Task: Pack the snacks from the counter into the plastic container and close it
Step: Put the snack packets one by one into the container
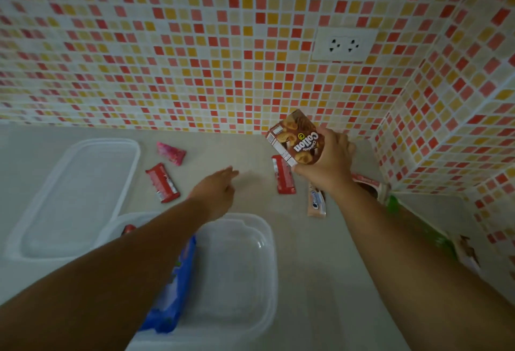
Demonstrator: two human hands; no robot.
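Note:
My right hand holds a brown Collon snack box above the counter near the back right corner. My left hand stretches out flat over the counter's middle, fingers apart and holding nothing. The clear plastic container sits below my arms with a blue snack pack and a small red wrapper inside. Its lid lies to the left. On the counter lie a pink wrapper, two red bars and a beige Oreo stick pack.
A mosaic-tiled wall runs behind and along the right, with a white double socket. More packets, one red-white and one green, lie partly hidden under my right forearm by the right wall.

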